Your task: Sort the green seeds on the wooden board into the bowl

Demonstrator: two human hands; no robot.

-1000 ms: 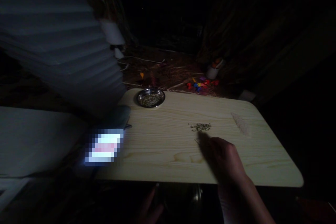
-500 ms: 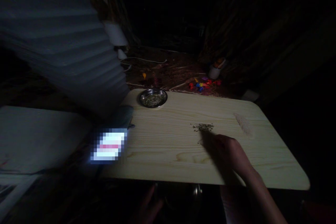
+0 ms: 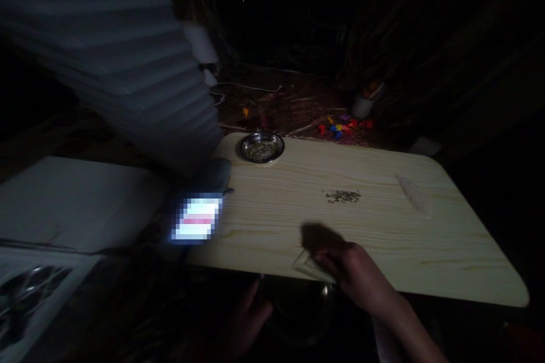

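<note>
In dim light, my right hand (image 3: 355,275) hovers over the near edge of the wooden table (image 3: 264,227). Its thumb and fingers are pinched together, and something thin and pale shows near the fingertips, too faint to name. Just below that edge is a dark, shiny bowl (image 3: 300,323). My left hand (image 3: 251,315) is at the bowl's left rim, apparently gripping it, mostly in shadow. Beyond my right hand, a small scatter of dark seeds or grains (image 3: 343,197) lies on the tabletop. Farther right is a strip of pale grains (image 3: 412,194).
A steel bowl (image 3: 243,152) with greenish and pale grains stands at the far left of the table. A lit screen (image 3: 198,218) glows at the left edge. Colourful small pieces (image 3: 340,127) and a white cup (image 3: 363,106) are on the floor behind; a white surface (image 3: 76,198) stands left.
My right hand has drawn back from the dark grains to the near table edge, above the bowl. The view has shifted, so the table appears farther right. More of the lower bowl now shows.
</note>
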